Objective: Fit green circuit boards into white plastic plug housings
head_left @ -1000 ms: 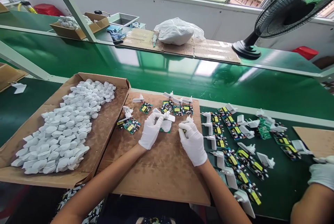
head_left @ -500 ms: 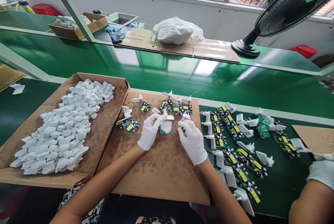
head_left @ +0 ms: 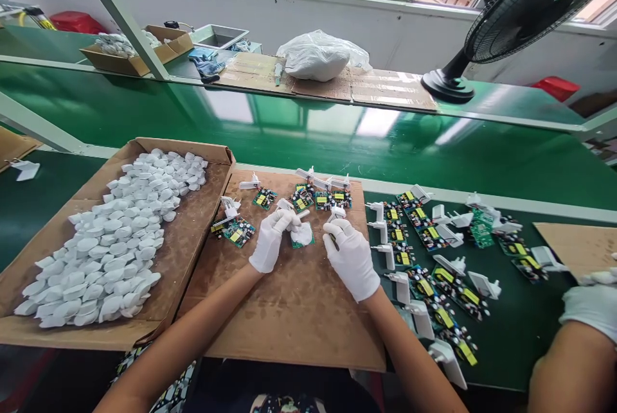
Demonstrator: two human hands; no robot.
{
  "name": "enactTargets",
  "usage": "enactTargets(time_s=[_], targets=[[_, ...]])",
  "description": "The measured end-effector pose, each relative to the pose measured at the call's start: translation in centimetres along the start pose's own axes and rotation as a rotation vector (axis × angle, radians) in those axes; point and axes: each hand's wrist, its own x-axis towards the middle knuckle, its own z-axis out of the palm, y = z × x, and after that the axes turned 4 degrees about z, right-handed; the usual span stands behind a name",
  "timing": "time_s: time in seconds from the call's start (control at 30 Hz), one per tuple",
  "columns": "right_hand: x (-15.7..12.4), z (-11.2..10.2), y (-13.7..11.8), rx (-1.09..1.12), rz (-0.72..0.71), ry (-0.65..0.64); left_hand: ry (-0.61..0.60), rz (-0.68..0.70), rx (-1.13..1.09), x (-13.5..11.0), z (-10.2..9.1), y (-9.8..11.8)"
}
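Board (head_left: pixel 297 245) with a white pad (head_left: pixel 301 233) on it is lying on the cardboard (head_left: pixel 289 310), about midway across and nearer the far edge. Fingertips pressed together, the left hand (head_left: pixel 268 243) is apparently pinching a white plug (head_left: pixel 303 214) by the board's far edge; whether the plug is touching the board, I cannot tell. The right hand (head_left: pixel 351 255) is curling its fingers beside the board's right edge, hiding whatever it may be gripping. For good handling, the person should probably be pinching the plug lightly, sparing any wires from strain and pressing on the board's edges rather than its parts. Along the cardboard's left edge, a tray (head_left: pixel 193 217) is holding a heap of white pieces (head_left: pixel 108 239), spreading from its near left corner toward its far edge. Near the shelf's (head_left: pixel 511 101) left end, a box (head_left: pixel 116 65) is holding more white pieces
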Motion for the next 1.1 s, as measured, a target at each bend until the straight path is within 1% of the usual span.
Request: enactTargets(time_s=[0.17,0.37,0.43,0.57,0.63,0.7,0.9,1.1], targets=[[0.0,-0.1,-0.1,-0.019,-0.012,-0.007,-0.019,0.077,0.041,-0.1,-0.1,0.0],[-0.2,0.3,0.1,-0.005,0.017,0.047,-0.012,0.076,0.017,-0.2,0.0,0.2],[-0.3,0.4,0.0,0.072,0.035,0.074,-0.015,0.077,0.002,-0.3,0.0,0.3],[-0.4,0.5,-0.5,0.332,0.055,0.137,-0.015,0.089,-0.015,-0.4,0.2,0.5],[-0.6,0.6,-0.8,0.409,0.053,0.139,-0.017,0.092,-0.014,-0.6,0.3,0.6],[-0.7,0.6,-1.1,0.436,0.032,0.121,-0.026,0.097,-0.001,-0.7,0.3,0.7],[-1.0,0.9,-1.1,0.384,-0.051,0.074,-0.052,0.124,0.021,-0.9,0.2,1.0],[-1.0,0.6,-1.0,0.187,-0.134,0.012,-0.05,0.105,0.006,-0.9,0.1,1.1]])
